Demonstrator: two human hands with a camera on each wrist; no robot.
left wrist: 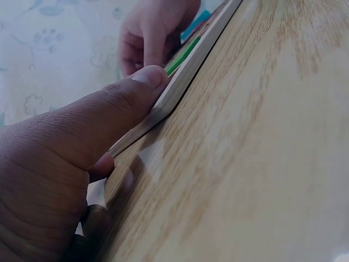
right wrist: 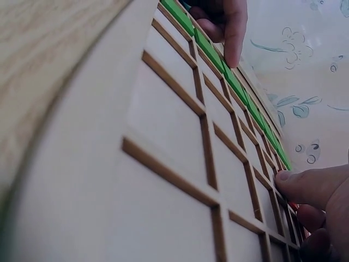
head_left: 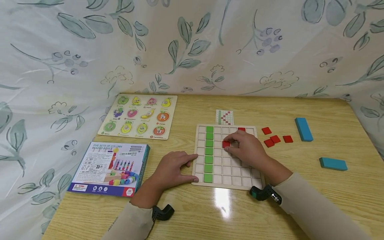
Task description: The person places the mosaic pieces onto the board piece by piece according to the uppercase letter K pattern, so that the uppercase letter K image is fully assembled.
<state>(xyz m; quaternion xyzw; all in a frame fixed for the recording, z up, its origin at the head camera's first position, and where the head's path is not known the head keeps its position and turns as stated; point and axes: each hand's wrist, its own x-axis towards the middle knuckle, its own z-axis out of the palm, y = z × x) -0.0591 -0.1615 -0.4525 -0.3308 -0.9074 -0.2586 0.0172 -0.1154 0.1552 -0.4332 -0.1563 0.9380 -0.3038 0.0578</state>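
A wooden grid board [head_left: 217, 188] lies on the table, with a column of green square tiles [head_left: 208, 159] near its left side. My right hand [head_left: 250, 148] reaches over the board and pinches a red square tile [head_left: 226, 144] at a cell in the upper middle. Another red tile shows in the top row, partly behind that hand; the cells beneath the hand are hidden. Against the board's left edge, my left hand [head_left: 174, 169] rests with its thumb and index finger stretched out. The left wrist view shows the thumb [left wrist: 131, 90] touching the board's rim.
A small pattern card [head_left: 224, 117] lies behind the board. Several loose red tiles [head_left: 275, 139] and two blue blocks [head_left: 303, 129] are to the right. A fruit picture board [head_left: 138, 116] and a printed box [head_left: 109, 170] lie left. Floral cloth [head_left: 192, 50] hangs behind the table.
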